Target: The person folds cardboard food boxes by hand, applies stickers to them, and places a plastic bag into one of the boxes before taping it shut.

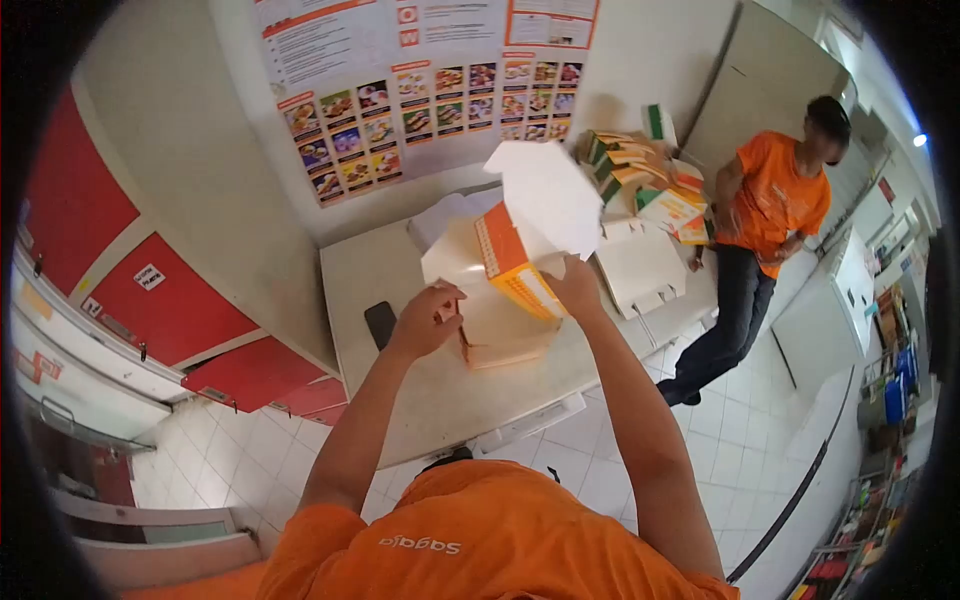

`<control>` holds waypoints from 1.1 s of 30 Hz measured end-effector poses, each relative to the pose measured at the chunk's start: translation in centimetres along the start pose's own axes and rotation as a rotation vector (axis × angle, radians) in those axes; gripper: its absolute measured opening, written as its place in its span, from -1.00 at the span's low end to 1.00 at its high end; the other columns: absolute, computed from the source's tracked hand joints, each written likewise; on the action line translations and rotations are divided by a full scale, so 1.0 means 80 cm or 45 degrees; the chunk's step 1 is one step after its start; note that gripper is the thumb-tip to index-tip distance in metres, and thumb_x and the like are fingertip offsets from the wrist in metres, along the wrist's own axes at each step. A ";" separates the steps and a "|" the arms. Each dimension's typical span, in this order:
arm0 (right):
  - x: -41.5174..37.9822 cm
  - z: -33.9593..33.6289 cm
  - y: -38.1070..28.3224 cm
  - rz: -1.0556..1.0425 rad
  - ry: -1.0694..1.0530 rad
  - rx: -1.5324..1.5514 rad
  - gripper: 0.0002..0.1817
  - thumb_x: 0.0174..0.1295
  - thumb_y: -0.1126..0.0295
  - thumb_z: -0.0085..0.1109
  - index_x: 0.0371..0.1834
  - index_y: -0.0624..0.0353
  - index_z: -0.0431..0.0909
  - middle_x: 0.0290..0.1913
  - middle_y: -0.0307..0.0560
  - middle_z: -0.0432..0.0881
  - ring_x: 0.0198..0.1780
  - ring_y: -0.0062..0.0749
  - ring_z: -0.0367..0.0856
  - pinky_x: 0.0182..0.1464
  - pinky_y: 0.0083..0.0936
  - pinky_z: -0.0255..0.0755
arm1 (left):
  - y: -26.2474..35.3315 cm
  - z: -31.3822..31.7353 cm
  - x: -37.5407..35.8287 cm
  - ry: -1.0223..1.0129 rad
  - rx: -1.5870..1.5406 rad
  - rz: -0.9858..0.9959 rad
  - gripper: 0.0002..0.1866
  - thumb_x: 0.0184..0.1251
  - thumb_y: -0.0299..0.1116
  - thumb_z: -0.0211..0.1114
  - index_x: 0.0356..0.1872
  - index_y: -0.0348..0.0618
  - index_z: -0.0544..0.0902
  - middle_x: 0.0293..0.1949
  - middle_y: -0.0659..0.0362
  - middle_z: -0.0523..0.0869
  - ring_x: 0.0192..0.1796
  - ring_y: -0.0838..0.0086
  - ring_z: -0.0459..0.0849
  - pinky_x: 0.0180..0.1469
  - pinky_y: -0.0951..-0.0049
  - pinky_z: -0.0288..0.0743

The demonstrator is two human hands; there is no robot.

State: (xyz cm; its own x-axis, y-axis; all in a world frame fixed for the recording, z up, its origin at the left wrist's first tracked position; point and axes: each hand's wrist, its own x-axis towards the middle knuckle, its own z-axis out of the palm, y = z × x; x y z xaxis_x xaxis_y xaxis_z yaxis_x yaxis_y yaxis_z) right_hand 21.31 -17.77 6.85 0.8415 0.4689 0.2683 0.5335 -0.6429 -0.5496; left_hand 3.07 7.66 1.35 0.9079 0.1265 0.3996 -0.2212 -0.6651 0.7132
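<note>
An orange, yellow and white carton [515, 262] with raised white flaps [550, 195] is tilted above the table. My right hand [575, 287] grips its lower right edge, fingers partly hidden behind the board. My left hand [430, 318] has its fingers curled at the left edge of a pale stack of flat cartons [510, 345] under the carton. Whether its fingers pinch a sheet is too small to tell.
A phone [380, 325] lies on the table [400, 420] at the left. On the right are a white binder [640, 268] and several folded cartons [630, 165]. A person in an orange shirt [780, 195] stands beyond the table's right end. Red cabinets [175, 300] are at the left.
</note>
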 end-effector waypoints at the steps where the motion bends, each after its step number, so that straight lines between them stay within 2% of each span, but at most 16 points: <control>1: 0.006 0.006 -0.005 -0.021 -0.017 -0.008 -0.46 0.18 0.09 0.46 0.04 0.34 0.65 -0.02 0.33 0.74 0.00 0.26 0.72 0.08 -0.04 0.58 | 0.003 -0.004 0.001 0.023 -0.004 -0.014 -0.60 0.23 -0.32 0.46 0.11 -0.04 0.69 -0.01 0.02 0.70 -0.03 0.17 0.72 0.05 0.21 0.62; 3: 0.005 0.015 -0.003 -0.110 0.000 -0.127 -0.43 0.17 0.11 0.47 0.09 0.33 0.62 -0.04 0.37 0.73 0.01 0.22 0.73 0.10 -0.01 0.57 | 0.014 -0.015 0.004 -0.004 0.180 0.042 -0.52 0.19 -0.28 0.52 0.16 -0.07 0.65 -0.11 0.08 0.72 -0.10 0.32 0.76 -0.10 0.27 0.66; 4: -0.003 -0.002 -0.021 -0.034 -0.116 -0.164 -0.44 0.18 0.15 0.47 0.11 0.34 0.59 -0.03 0.38 0.72 0.02 0.24 0.72 0.11 -0.02 0.58 | 0.008 -0.014 0.005 -0.027 0.194 -0.084 -0.49 0.14 -0.19 0.54 0.12 -0.04 0.65 -0.23 0.10 0.71 -0.23 0.29 0.76 -0.16 0.28 0.64; 5: -0.005 0.001 -0.019 -0.041 -0.132 -0.170 -0.44 0.18 0.15 0.47 0.11 0.34 0.59 -0.03 0.38 0.72 0.02 0.24 0.72 0.11 -0.02 0.58 | 0.010 -0.017 0.009 -0.019 0.188 -0.099 -0.49 0.14 -0.19 0.54 0.12 -0.04 0.65 -0.23 0.10 0.71 -0.23 0.29 0.76 -0.16 0.28 0.64; 7: -0.008 0.003 -0.011 -0.050 -0.152 -0.475 -0.48 0.20 0.20 0.45 0.09 0.36 0.57 -0.03 0.35 0.72 0.04 0.25 0.71 0.09 -0.03 0.60 | 0.019 -0.025 0.015 -0.094 0.125 -0.136 -0.49 0.09 -0.15 0.56 0.06 -0.04 0.63 -0.25 0.13 0.70 -0.31 0.28 0.76 -0.17 0.28 0.64; 8: -0.006 -0.007 -0.022 0.037 -0.275 -0.476 -0.51 0.24 0.22 0.42 0.07 0.37 0.55 -0.03 0.32 0.71 0.05 0.22 0.70 0.07 -0.04 0.62 | 0.023 -0.027 0.018 -0.101 0.120 -0.136 -0.49 0.09 -0.15 0.56 0.06 -0.04 0.63 -0.25 0.13 0.70 -0.31 0.28 0.76 -0.17 0.28 0.64; 10: -0.006 -0.007 -0.023 0.024 -0.278 -0.525 -0.52 0.24 0.21 0.42 0.06 0.36 0.55 -0.03 0.32 0.71 0.04 0.21 0.72 0.07 -0.04 0.62 | 0.024 -0.032 0.023 -0.238 0.121 -0.325 -0.44 0.04 -0.02 0.56 0.03 -0.05 0.63 -0.19 0.10 0.76 -0.11 0.20 0.75 -0.03 0.22 0.62; 14: -0.011 -0.010 -0.037 0.111 -0.358 -0.575 -0.57 0.24 0.23 0.41 0.00 0.33 0.57 -0.07 0.35 0.72 0.01 0.22 0.74 0.06 0.00 0.63 | 0.009 -0.033 0.025 -0.267 0.044 -0.325 -0.40 0.00 -0.01 0.57 0.05 -0.03 0.61 -0.20 0.10 0.76 -0.12 0.22 0.75 -0.06 0.24 0.61; 18: -0.005 0.000 -0.024 0.126 -0.353 -0.564 -0.62 0.24 0.26 0.40 -0.04 0.32 0.59 -0.13 0.36 0.73 -0.02 0.27 0.74 0.06 0.01 0.62 | 0.008 -0.032 0.022 -0.279 -0.079 -0.322 -0.33 -0.03 -0.15 0.59 0.19 -0.01 0.59 -0.17 0.07 0.73 -0.11 0.23 0.73 -0.09 0.27 0.61; 20: -0.009 0.005 -0.019 0.104 -0.276 -0.533 -0.60 0.23 0.29 0.37 0.04 0.32 0.60 -0.14 0.36 0.74 -0.02 0.29 0.73 0.09 0.00 0.62 | 0.017 -0.030 0.014 -0.240 -0.099 -0.280 -0.30 -0.03 -0.24 0.59 0.24 0.00 0.57 -0.15 0.06 0.71 -0.11 0.23 0.71 -0.09 0.29 0.61; 22: -0.007 0.008 -0.010 0.053 -0.203 -0.465 -0.57 0.22 0.30 0.37 0.09 0.32 0.60 -0.11 0.36 0.75 -0.02 0.29 0.73 0.10 0.00 0.61 | 0.034 -0.026 0.003 -0.045 -0.332 -0.095 -0.34 0.04 -0.45 0.51 0.28 0.05 0.59 -0.05 0.10 0.65 -0.14 0.29 0.73 -0.10 0.34 0.65; 24: -0.015 0.010 -0.001 0.024 -0.143 -0.387 -0.54 0.21 0.32 0.37 0.14 0.31 0.60 -0.09 0.35 0.75 -0.02 0.29 0.73 0.12 -0.01 0.61 | 0.033 -0.018 -0.004 -0.134 -0.244 -0.054 -0.36 0.03 -0.53 0.47 0.24 0.09 0.64 -0.04 0.10 0.62 -0.08 0.27 0.72 -0.06 0.33 0.65; 25: -0.013 0.007 -0.009 0.111 -0.174 -0.330 -0.50 0.20 0.32 0.39 0.17 0.36 0.60 -0.01 0.37 0.72 0.08 0.28 0.69 0.19 -0.03 0.56 | 0.032 -0.016 -0.005 -0.216 -0.143 0.001 -0.36 0.02 -0.62 0.44 0.21 0.13 0.68 -0.03 0.10 0.60 -0.03 0.25 0.71 -0.02 0.33 0.64; 26: -0.012 0.006 -0.015 0.198 -0.202 -0.270 -0.47 0.18 0.33 0.41 0.19 0.41 0.60 0.08 0.39 0.69 0.17 0.27 0.65 0.26 -0.04 0.52 | 0.031 -0.015 -0.006 -0.226 -0.137 0.007 -0.36 0.02 -0.62 0.44 0.21 0.13 0.68 -0.03 0.10 0.60 -0.03 0.25 0.71 -0.02 0.33 0.64; 28: -0.013 0.006 -0.018 0.198 -0.204 -0.281 -0.47 0.18 0.32 0.41 0.18 0.39 0.61 0.07 0.39 0.69 0.17 0.26 0.65 0.26 -0.04 0.52 | 0.035 -0.013 -0.008 -0.137 0.008 0.002 -0.43 0.00 -0.66 0.41 0.10 0.14 0.73 -0.09 0.11 0.58 0.00 0.19 0.71 0.06 0.29 0.62; 33: -0.014 0.001 -0.015 0.232 -0.232 -0.271 -0.52 0.22 0.32 0.39 0.16 0.35 0.63 0.07 0.37 0.68 0.16 0.27 0.64 0.24 -0.03 0.52 | 0.070 -0.019 -0.005 -0.127 0.000 -0.083 -0.43 0.05 -0.68 0.36 0.12 0.11 0.68 -0.08 0.10 0.57 0.02 0.19 0.68 0.10 0.25 0.60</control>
State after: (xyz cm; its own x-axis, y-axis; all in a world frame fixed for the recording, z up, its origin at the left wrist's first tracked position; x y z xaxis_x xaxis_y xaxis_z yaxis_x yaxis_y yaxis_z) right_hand 19.71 -17.50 7.14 0.9060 0.4226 0.0241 0.3973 -0.8295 -0.3926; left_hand 0.90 4.98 6.03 0.9512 0.0958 0.2933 -0.1607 -0.6577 0.7359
